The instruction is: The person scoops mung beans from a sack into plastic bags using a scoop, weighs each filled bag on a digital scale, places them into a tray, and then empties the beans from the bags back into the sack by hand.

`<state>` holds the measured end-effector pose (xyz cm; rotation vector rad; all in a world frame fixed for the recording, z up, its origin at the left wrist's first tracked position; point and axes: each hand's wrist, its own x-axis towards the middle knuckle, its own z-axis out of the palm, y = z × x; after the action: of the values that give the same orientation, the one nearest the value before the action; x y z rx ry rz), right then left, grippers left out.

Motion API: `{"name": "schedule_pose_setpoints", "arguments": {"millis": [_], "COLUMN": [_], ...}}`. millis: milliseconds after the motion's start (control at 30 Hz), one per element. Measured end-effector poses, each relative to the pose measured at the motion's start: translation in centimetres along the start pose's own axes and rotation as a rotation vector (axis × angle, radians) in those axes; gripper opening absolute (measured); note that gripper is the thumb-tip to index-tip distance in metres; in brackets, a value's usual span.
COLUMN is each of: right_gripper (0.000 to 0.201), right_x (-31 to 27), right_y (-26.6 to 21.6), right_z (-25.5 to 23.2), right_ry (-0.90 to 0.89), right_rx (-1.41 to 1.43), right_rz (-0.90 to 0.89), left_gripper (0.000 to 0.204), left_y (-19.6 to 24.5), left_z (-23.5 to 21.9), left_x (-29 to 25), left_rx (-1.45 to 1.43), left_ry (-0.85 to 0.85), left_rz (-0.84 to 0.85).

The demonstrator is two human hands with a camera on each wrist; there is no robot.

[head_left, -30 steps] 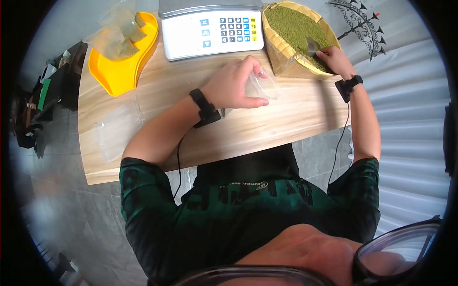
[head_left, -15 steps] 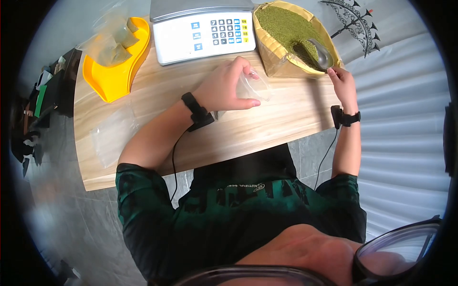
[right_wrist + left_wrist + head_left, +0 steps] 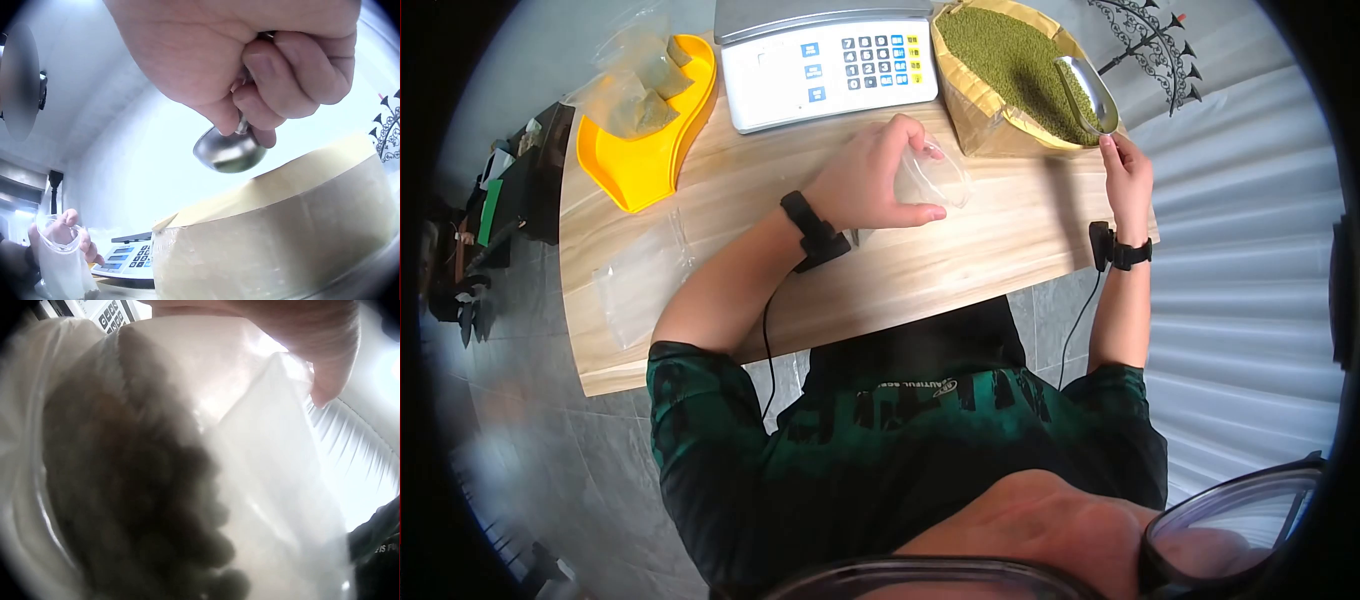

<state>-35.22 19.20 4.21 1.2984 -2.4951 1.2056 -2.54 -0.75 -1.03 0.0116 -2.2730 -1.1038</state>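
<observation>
My right hand has its grip closed on the handle of the metal scoop, at upper right over the sack of green beans, while my left hand pinches the clear bag open at upper centre of the tabletop; if the mouth folds or the scoop tilts, I think beans will spill.

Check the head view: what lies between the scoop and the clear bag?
Between scoop and clear bag stands the sack of green grain; head view shows it.
</observation>
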Motion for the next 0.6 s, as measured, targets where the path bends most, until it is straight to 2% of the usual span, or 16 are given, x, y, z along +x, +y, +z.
{"name": "schedule_pose_setpoints", "arguments": {"millis": [33,267,367,433,467,533,600], "right_gripper": [0.032,0.031,0.028,0.024,0.024,0.021,0.020], "right_x": [0.0,0.2,-0.7,-2.2,-3.1,-5.1,-7.3], "right_y": [-0.2,0.2,-0.5,-1.5,-1.9,-2.9,-3.5], "right_z": [0.1,0.7,0.7,0.5,0.3,-0.4,-0.4], "right_ry": [-0.003,0.038,-0.036,-0.157,-0.163,-0.325,-0.405], "right_rx": [-0.022,0.047,0.093,0.338,0.339,0.355,0.381], "right_rz": [-0.006,-0.008,0.028,0.033,0.036,0.058,0.014], "left_gripper": [0.061,0.062,0.063,0.064,0.064,0.063,0.064], "left_y": [0.2,0.0,0.1,-0.2,0.0,0.4,0.2], "left_z": [-0.2,-0.2,-0.1,-0.1,-0.1,-0.3,-0.2], "left_x": [0.0,0.0,0.0,0.0,-0.1,-0.1,0.0], "left_rx": [0.020,0.017,0.046,0.002,0.002,0.032,0.018], "left_ry": [-0.049,-0.045,-0.055,-0.043,-0.042,-0.057,-0.053], "left_rz": [-0.029,-0.014,-0.027,0.011,0.004,-0.022,-0.005]}}
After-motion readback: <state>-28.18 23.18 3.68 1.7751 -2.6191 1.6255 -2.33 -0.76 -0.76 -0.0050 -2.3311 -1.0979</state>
